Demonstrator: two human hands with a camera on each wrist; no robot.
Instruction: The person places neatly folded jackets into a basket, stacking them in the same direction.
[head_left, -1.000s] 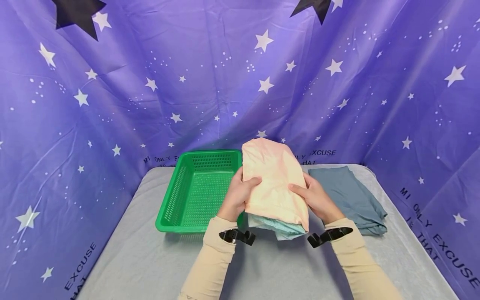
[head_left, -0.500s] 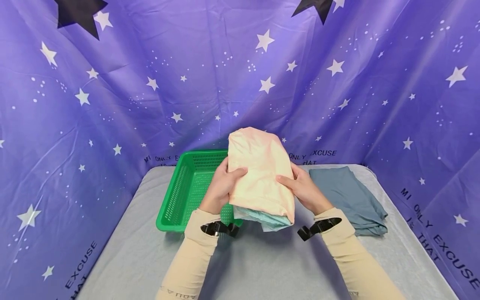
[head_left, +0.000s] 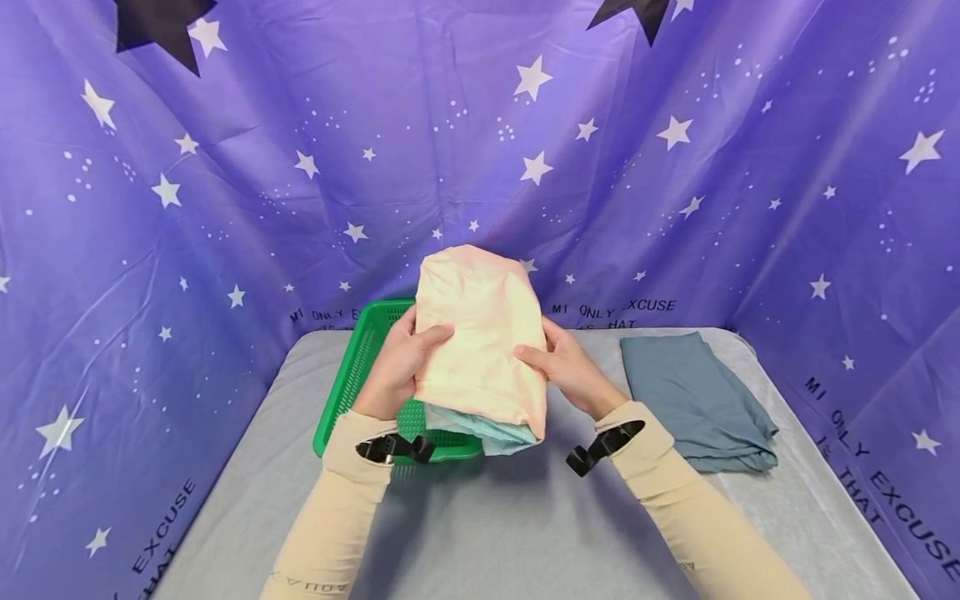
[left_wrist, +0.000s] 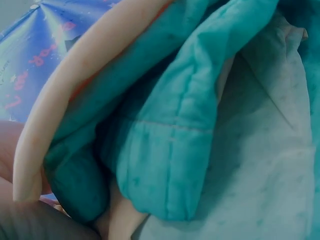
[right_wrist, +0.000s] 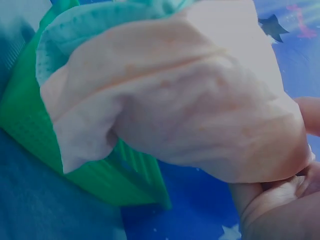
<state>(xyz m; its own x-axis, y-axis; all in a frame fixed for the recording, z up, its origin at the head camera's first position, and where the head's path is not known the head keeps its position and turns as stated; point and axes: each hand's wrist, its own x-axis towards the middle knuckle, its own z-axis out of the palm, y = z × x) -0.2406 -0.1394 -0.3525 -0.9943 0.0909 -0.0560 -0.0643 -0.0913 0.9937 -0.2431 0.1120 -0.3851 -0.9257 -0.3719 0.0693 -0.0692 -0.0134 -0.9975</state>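
A folded peach cloth [head_left: 480, 333] with teal layers [head_left: 487, 429] showing along its lower end is held up between both hands. My left hand [head_left: 393, 367] pinches its left side, thumb on top and fingers underneath. On the opposite side my right hand [head_left: 573, 371] grips the edge the same way. Stitched teal folds [left_wrist: 170, 150] and a paler layer fill the left wrist view. The bundle hangs over the right part of a green plastic basket [head_left: 345, 392], hiding much of its inside. In the right wrist view the basket [right_wrist: 65, 150] lies beyond the cloth.
A folded grey-blue cloth [head_left: 693, 400] lies on the right side of the table. The grey covered table [head_left: 510, 533] is walled by a purple star-printed curtain [head_left: 450, 167] at the back and both sides.
Both hands have carried the folded peach cloth leftward and slightly up, from beside the basket to over it. The basket and grey-blue cloth have stayed in place.
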